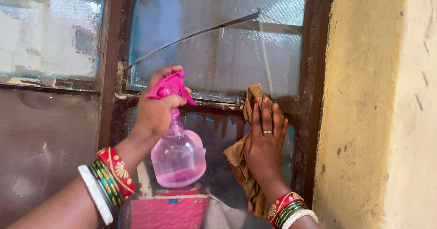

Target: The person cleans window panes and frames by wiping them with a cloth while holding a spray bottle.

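Note:
My left hand [154, 108] grips the neck of a pink spray bottle [178, 156] with a bright pink trigger head [170, 87], held up in front of the window. The bottle holds a little pink liquid at its bottom. My right hand [265, 142] presses a brown cloth [248, 165] flat against the lower glass pane [218, 133], fingers spread upward, a ring on one finger. The cloth hangs down below the palm. Both wrists carry red, green and white bangles. Above the hands, the upper pane [218, 42] is cracked across.
A dark brown window frame [109, 74] separates the panes, with a wet, dripping crossbar [214, 104]. A yellow plastered wall [373, 106] stands close on the right. A frosted pane [45, 29] is at upper left. Something pink [168, 211] shows below the bottle.

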